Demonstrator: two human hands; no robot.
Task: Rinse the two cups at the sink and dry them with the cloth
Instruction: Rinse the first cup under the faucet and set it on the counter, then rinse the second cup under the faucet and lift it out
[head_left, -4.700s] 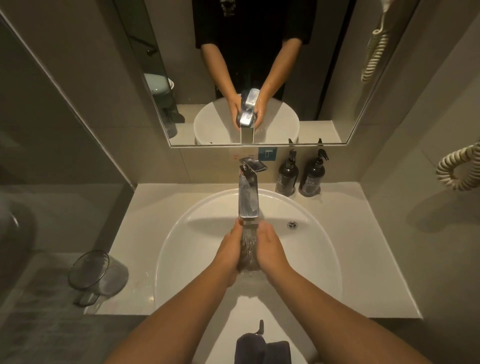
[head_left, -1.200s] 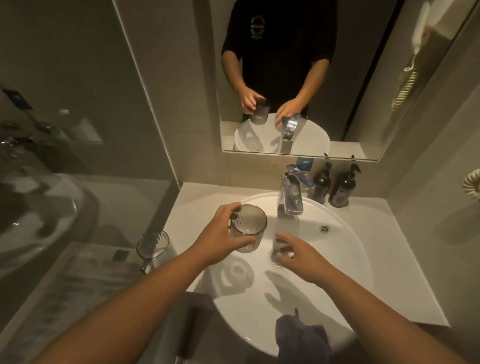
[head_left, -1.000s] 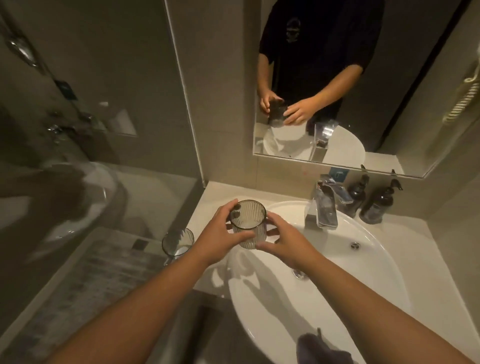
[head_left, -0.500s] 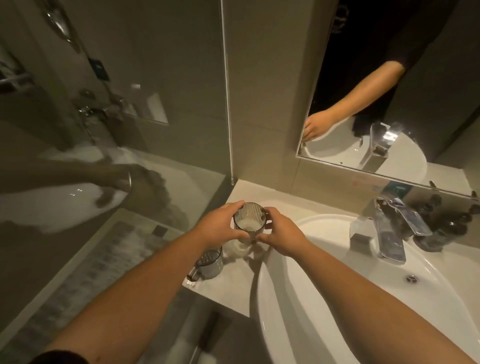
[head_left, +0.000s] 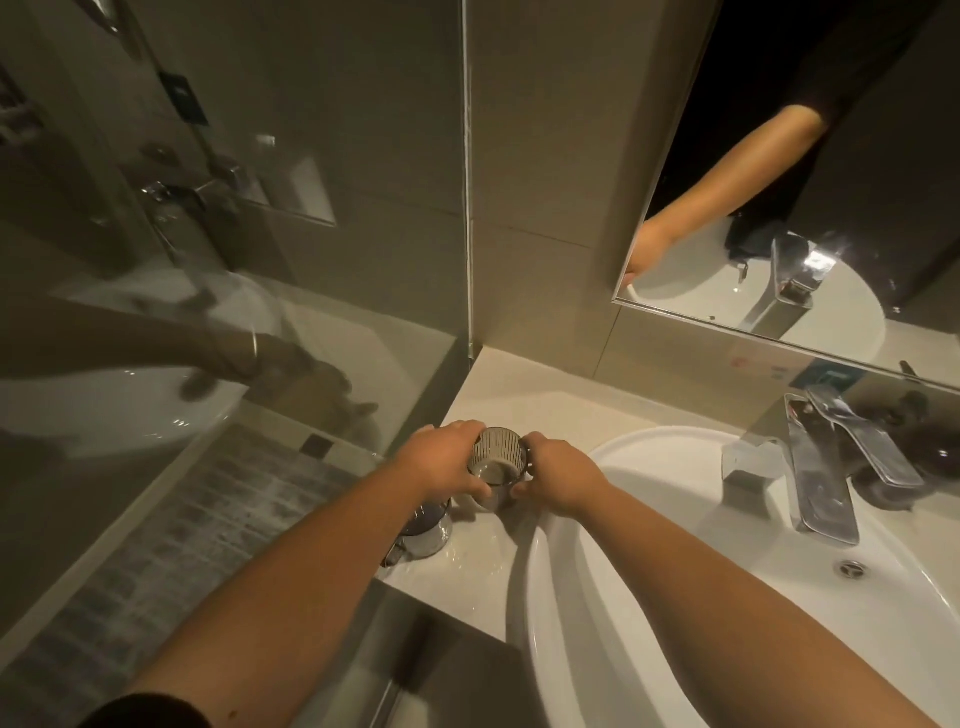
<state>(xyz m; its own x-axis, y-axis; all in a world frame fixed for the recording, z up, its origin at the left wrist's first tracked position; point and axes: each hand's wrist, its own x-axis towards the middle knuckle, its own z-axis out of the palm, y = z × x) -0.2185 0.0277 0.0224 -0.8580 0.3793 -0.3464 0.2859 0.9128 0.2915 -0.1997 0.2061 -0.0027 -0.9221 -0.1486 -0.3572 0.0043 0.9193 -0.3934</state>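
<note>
A ribbed grey glass cup is held tilted, its mouth towards me, low over the counter left of the basin. My left hand grips its left side and my right hand grips its right side. A second grey cup stands on the counter's left front corner, partly hidden under my left wrist. The cloth is out of view.
The white round basin fills the right, with a chrome tap and an overflow hole. A glass shower screen stands just left of the white counter. A mirror hangs above. Dark bottles sit blurred behind the tap.
Both hands carried the cup left from the tap to the counter beside the second cup. It has sunk lower and tipped its mouth towards me. The view swung left.
</note>
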